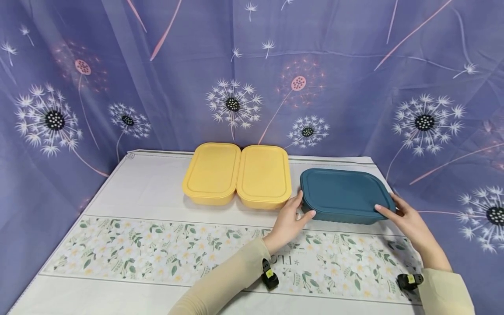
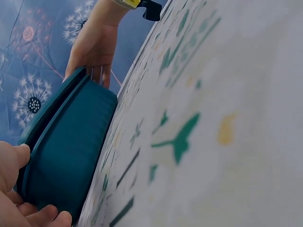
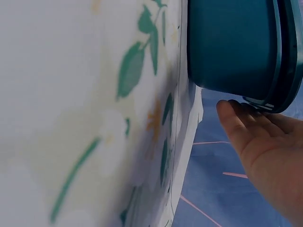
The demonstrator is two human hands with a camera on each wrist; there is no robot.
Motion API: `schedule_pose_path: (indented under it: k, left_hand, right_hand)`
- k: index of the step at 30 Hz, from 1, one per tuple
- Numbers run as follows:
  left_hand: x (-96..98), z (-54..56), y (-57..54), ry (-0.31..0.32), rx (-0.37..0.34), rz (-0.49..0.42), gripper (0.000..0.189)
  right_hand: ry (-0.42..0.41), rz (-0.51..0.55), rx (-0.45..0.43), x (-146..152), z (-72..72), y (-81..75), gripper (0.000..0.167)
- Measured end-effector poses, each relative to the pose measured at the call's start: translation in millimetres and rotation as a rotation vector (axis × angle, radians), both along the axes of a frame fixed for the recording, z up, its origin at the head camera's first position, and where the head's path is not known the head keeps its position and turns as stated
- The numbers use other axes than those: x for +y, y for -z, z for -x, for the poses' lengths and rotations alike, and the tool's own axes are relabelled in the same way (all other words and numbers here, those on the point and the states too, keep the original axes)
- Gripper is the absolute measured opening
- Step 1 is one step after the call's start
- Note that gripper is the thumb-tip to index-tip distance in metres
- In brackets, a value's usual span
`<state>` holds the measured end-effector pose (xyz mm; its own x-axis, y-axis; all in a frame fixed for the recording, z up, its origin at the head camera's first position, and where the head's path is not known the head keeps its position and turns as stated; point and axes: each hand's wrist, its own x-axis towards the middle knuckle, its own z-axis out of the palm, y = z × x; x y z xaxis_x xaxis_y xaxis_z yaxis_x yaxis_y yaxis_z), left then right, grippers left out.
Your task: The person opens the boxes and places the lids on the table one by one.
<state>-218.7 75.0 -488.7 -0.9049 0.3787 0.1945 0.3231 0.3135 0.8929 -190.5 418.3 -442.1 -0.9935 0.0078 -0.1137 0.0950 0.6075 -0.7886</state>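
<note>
A dark teal lidded container [image 1: 346, 190] lies on the right part of the table, its long side toward me. My left hand [image 1: 288, 221] holds its left end, fingers at the side and thumb at the front corner. At the opposite end, my right hand [image 1: 411, 223] has its thumb over the lid's edge and its fingers along the end wall. In the left wrist view, the container's ribbed wall [image 2: 66, 146] spans between both hands. The right wrist view shows the fingers [image 3: 232, 118] of my right hand close under the lid's rim.
Two yellow lidded containers, a left one [image 1: 212, 168] and a right one [image 1: 264, 173], stand side by side left of the teal one. A floral strip [image 1: 157, 249] crosses the white table covering [image 1: 130, 188]. Behind hangs a purple dandelion-print curtain [image 1: 181, 87].
</note>
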Motion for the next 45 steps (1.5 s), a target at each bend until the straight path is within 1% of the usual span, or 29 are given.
schedule_pose_path:
  k: [6, 11, 15, 20, 24, 29, 36, 41, 45]
  left_hand:
    - [-1.7, -1.1, 0.2, -0.010, 0.006, 0.044, 0.075]
    - [-4.2, -1.9, 0.3, -0.021, -0.008, 0.081, 0.077]
    - [-5.1, -3.2, -0.5, -0.011, -0.033, 0.066, 0.080]
    - [-5.1, -5.1, -2.3, 0.019, -0.077, 0.012, 0.082]
    - [-4.1, -3.8, -2.2, 0.029, -0.084, 0.010, 0.082]
    - [-3.1, -0.5, -3.0, 0.026, -0.065, 0.027, 0.081]
    - [-1.8, 3.5, -4.2, -0.011, -0.020, 0.095, 0.080]
    - [-0.7, 4.2, -4.3, -0.041, 0.003, 0.110, 0.080]
    - [-0.5, 4.4, -4.7, -0.044, 0.010, 0.108, 0.082]
  right_hand:
    - [-0.010, 0.000, -0.023, 0.8, -3.4, 2.1, 0.093]
    - [-0.011, -0.020, -0.034, -1.1, -5.3, 1.3, 0.094]
    - [-0.016, -0.039, -0.036, -1.7, -6.7, 0.6, 0.094]
    - [-0.010, -0.048, -0.037, -0.8, -6.3, 1.2, 0.093]
    - [-0.008, -0.043, -0.046, 0.4, -4.1, 1.8, 0.094]
    - [-0.026, -0.039, -0.052, 3.6, -2.3, 3.1, 0.094]
    - [-0.107, 0.035, -0.070, 9.6, -4.6, 4.7, 0.100]
    - [-0.159, 0.035, -0.080, 14.3, -4.5, 6.0, 0.102]
    - [-0.182, 0.021, -0.066, 18.0, -4.9, 6.4, 0.104]
